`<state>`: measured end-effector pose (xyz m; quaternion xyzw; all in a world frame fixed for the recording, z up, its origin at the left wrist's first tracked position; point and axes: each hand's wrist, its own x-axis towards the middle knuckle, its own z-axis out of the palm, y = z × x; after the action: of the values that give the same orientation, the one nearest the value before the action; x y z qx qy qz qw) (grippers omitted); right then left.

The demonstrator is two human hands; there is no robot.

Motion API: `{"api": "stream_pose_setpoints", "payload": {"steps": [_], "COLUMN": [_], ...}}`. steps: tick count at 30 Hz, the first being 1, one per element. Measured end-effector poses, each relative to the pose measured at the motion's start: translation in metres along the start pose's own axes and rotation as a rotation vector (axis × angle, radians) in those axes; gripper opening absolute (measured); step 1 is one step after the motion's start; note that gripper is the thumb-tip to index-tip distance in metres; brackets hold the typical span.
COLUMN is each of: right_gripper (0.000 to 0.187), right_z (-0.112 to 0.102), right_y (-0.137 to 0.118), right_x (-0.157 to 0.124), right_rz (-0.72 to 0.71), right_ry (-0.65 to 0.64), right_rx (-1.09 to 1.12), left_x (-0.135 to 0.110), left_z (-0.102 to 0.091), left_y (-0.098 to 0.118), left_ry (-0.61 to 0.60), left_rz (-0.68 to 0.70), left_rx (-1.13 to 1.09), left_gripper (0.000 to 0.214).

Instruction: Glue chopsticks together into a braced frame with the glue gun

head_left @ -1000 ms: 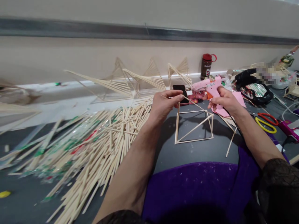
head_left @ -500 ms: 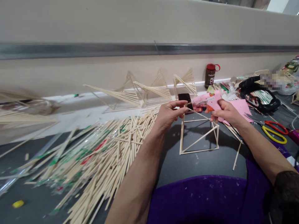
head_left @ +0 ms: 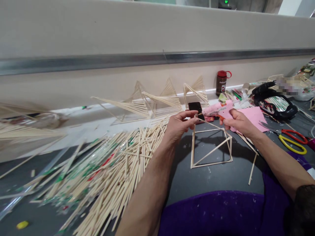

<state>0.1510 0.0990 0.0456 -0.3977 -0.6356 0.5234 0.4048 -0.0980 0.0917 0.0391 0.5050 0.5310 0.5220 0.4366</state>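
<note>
Clear plastic wrappers [head_left: 83,178] hold sticks at the left, a heap of loose sticks [head_left: 131,164] beside them, probably for easy reach; the left hand [head_left: 180,127] pinches an upper corner of the stick frame [head_left: 212,164] on the grey tabletop [head_left: 206,180], likely steadying that joint; the pink glue gun [head_left: 225,109] points its nozzle there, the right hand [head_left: 238,123] wrapped around its handle, seemingly for aim; behind, a brown bottle [head_left: 221,84] stands upright, contents indiscernible; farther right, a black curved object [head_left: 285,113] borders wrapped sticks [head_left: 279,98].
</note>
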Motion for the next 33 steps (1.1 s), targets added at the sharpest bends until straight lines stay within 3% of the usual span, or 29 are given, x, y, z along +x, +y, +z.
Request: {"api": "stream_pose_setpoints", "payload": {"steps": [33], "right_gripper": [0.037], "right_z": [0.0022], "right_y": [0.0074], "right_x": [0.0015], "right_rz": [-0.015], "right_ry": [-0.016], "right_rx": [-0.043], "left_x": [-0.0001], "left_z": [0.0009], "left_y": [-0.0007], "left_ry": [0.011], "left_rz": [0.015], "left_rx": [-0.074], "left_gripper": [0.052]}}
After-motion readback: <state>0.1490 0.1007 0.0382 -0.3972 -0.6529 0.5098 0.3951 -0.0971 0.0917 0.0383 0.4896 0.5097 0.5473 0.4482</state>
